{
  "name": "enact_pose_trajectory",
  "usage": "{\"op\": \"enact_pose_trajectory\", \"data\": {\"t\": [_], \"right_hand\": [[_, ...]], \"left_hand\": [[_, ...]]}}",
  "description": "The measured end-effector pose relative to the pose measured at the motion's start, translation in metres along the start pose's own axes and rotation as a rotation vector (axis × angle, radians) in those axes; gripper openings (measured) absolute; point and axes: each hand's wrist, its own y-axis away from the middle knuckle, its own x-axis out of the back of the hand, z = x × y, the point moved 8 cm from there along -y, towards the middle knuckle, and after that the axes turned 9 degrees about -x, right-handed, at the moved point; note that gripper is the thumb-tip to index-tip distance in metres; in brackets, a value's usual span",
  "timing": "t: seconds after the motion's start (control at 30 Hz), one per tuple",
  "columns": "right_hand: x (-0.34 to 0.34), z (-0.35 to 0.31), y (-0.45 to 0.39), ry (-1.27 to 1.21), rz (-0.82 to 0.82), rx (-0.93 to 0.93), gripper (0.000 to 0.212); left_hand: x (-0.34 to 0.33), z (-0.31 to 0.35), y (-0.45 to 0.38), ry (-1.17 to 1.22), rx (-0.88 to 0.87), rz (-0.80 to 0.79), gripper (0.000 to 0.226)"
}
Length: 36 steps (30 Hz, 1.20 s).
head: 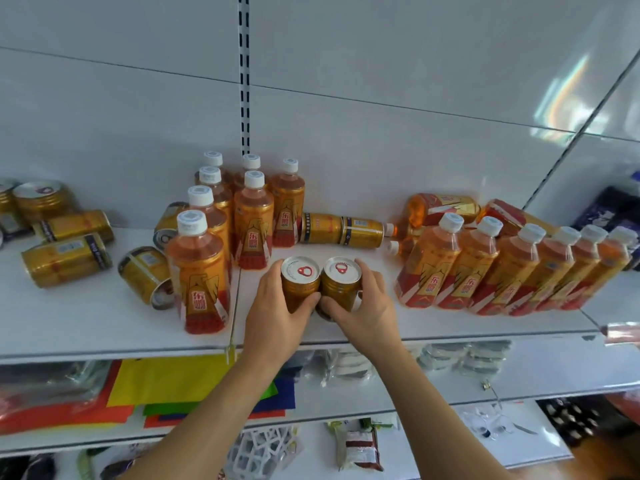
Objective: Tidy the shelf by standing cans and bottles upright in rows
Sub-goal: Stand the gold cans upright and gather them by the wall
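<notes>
The left hand (pixel 273 315) and the right hand (pixel 363 311) each hold one upright golden metal can (pixel 299 285), (pixel 341 282), fingers curled around the smooth round sides. Both cans touch, standing on the white shelf (pixel 104 317). Beyond the fingers lie two fallen cans (pixel 343 232).

White panelled back wall (pixel 346 64), slotted upright (pixel 244 74) at 12 o'clock; rainbow glare (pixel 568 88) at 2 o'clock.

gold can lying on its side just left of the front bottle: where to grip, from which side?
Grip the tipped gold can across its round body mid-length, coming from above. Its base faces the shelf front, and the front orange-drink bottle crowds its right.
</notes>
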Motion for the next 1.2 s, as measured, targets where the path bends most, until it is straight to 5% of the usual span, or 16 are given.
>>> {"op": "enact_pose_trajectory", "data": {"t": [0.27,0.47,0.73,1.2], "right_hand": [[0.03,-0.04,0.059,-0.117,0.143,0.219,0.076],[0.001,-0.102,0.112,-0.256,0.032,0.389,0.089],[-0.088,-0.198,0.155,-0.296,-0.143,0.482,0.08],[-0.267,-0.317,0.155,0.034,-0.158,0.43,0.083]], "left_hand": [[0.05,0.059,0.062,0.046,-0.059,0.184,0.073],[0.129,0.068,0.11,-0.033,-0.037,0.346,0.076],[0.254,0.028,0.141,-0.141,0.031,0.501,0.076],[0.426,-0.098,0.084,-0.445,0.134,0.173,0.077]]}}
